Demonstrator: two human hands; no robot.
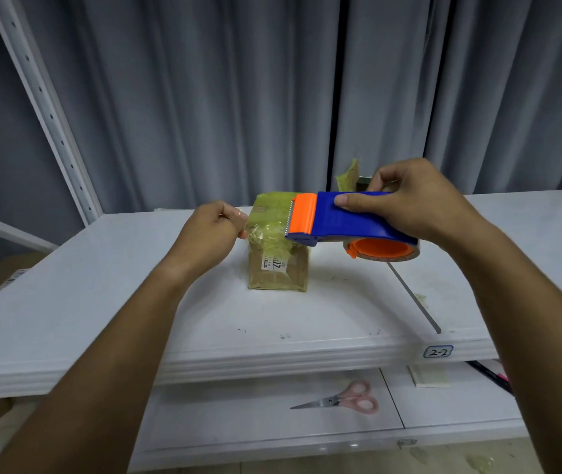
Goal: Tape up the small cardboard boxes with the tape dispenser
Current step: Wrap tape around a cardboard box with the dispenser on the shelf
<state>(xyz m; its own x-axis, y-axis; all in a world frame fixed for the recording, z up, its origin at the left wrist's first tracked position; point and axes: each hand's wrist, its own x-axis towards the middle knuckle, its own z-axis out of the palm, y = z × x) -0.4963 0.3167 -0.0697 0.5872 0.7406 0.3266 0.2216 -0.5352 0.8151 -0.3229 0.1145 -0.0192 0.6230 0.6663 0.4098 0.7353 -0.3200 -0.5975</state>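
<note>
Scissors (341,400) lying unused on the lower shelf | left hand (209,234) pinching the tape's free end (266,230) against the small cardboard box (278,265) mid-worktop (136,302), anchoring it | right hand (413,203) gripping the tape dispenser (341,218) above the box top, blade toward the box (probably for cutting) | box partly wrapped.

Cardboard box (278,268): matt brown, upper part under wrinkled glossy yellowish tape (269,227). Tape dispenser (337,218): smooth blue + orange plastic, serrated metal blade. Shelf (272,323): white, smooth, slight sheen, specks nr front edge. Scissors (341,400): metal blades, pink plastic handles. Curtain (204,97): grey cloth.
</note>
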